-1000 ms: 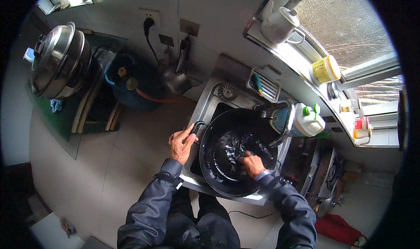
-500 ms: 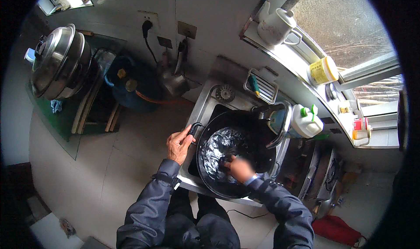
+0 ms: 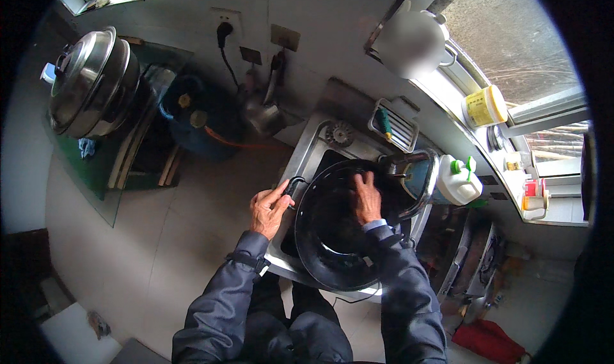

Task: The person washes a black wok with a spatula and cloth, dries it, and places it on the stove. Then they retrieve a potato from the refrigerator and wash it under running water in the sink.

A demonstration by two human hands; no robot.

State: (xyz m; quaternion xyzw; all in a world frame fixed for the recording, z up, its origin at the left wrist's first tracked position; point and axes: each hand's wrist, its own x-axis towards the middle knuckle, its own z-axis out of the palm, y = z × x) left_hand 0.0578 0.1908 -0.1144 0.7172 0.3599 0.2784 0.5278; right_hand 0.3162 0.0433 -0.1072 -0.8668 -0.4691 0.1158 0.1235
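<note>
Head view, sole view.

Item: pan [image 3: 320, 267], black, round, deep. Location: seated over the steel sink [image 3: 276, 255], mouth up, beside the faucet [image 3: 433, 175], whose spout reaches over its rim.

Fitting: loop handle [image 3: 295, 187], dark, on the left rim.

Left hand [image 3: 266, 212]: at that handle, thumb and fingers closed together, pinching it.

Right hand [image 3: 366, 204]: inside the rim, toward the far wall of the pan. Two fingers show stretched and slightly parted; the others are hidden or blurred, so whether they pinch anything cannot be told.

Handling (judged): probably metal, stiff, fairly heavy for its breadth, more so with any liquid inside; unlikely to break. Glints low in the bowl suggest a wet, slippery inner face. A round base might rock or turn if pressed off centre.

Where to hold: the left handle, for steadying; for lifting, a second hold on the opposite rim, partly behind the right sleeve [image 3: 409, 278]. The smooth wall offers poor purchase.

Adjacent: white jug [image 3: 462, 185], green caps; soap rack [image 3: 404, 136], beyond the pan.
</note>
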